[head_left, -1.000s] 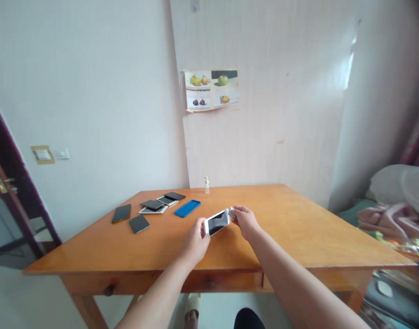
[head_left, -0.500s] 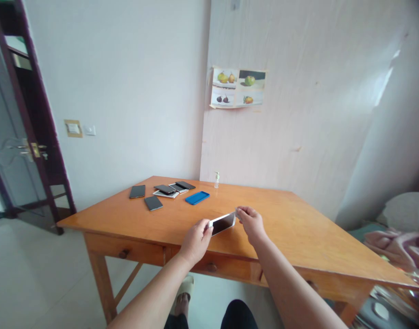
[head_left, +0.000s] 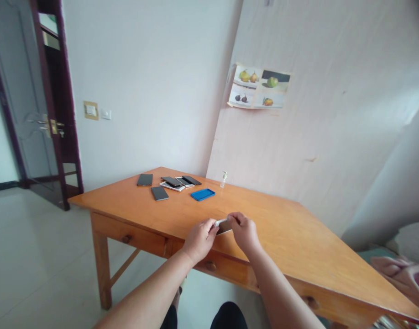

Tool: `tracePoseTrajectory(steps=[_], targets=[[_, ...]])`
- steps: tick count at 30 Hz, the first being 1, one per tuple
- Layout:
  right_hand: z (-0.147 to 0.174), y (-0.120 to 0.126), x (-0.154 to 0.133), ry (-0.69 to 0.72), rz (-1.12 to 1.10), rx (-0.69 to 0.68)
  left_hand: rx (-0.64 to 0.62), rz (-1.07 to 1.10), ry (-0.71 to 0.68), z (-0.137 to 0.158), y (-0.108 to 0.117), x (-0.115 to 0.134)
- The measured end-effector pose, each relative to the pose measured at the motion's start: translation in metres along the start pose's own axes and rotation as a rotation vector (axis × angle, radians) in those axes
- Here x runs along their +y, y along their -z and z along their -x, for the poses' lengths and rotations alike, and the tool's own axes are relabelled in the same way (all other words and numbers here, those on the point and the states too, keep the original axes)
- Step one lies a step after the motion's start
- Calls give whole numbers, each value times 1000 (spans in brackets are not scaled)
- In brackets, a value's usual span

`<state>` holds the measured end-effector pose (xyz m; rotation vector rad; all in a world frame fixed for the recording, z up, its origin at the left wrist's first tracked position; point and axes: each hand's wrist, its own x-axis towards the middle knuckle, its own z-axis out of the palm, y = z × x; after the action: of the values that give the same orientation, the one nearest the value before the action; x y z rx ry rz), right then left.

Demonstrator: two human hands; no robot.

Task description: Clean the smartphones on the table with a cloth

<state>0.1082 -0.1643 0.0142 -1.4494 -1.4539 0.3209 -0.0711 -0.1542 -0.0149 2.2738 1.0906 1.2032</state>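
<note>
A white-edged smartphone [head_left: 224, 226] with a dark screen is held tilted above the table's front edge. My left hand [head_left: 201, 240] grips its left end, with the thumb along the near side. My right hand [head_left: 243, 230] is closed at the phone's right end, its fingers over the screen edge. Whatever is pinched in those right fingers is hidden. Beyond my hands, an empty blue phone case [head_left: 203, 194] lies on the table.
The wooden table [head_left: 271, 219] carries a dark phone [head_left: 145, 180], another dark phone [head_left: 159, 193] and an overlapping pile of phones [head_left: 177, 183] at the back left. A small clear pump bottle [head_left: 223, 179] stands near the wall. Fabric [head_left: 397, 272] is heaped at the right.
My right hand has moved left over the phone, covering more of its right end. A small whitish bit at those fingertips no longer shows. The view has tilted and turned left.
</note>
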Motion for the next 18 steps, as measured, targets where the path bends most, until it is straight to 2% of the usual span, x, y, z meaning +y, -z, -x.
tracePoseTrajectory(steps=[3,5,11,13,15,18], targets=[[12,-11,-16,68,34,-81,5,-5,-6,1,-1,1],[10,-9,-16,74,65,-91,9,-10,-6,1,-1,1],[-28,30,22,-50,172,18,27,-26,0,2,-4,4],[-34,36,28,-68,193,34,30,-27,2,2,-5,5],[-32,32,24,-57,208,29,34,-26,5,2,-5,5],[-14,12,3,10,211,-22,31,-23,6,2,-6,4]])
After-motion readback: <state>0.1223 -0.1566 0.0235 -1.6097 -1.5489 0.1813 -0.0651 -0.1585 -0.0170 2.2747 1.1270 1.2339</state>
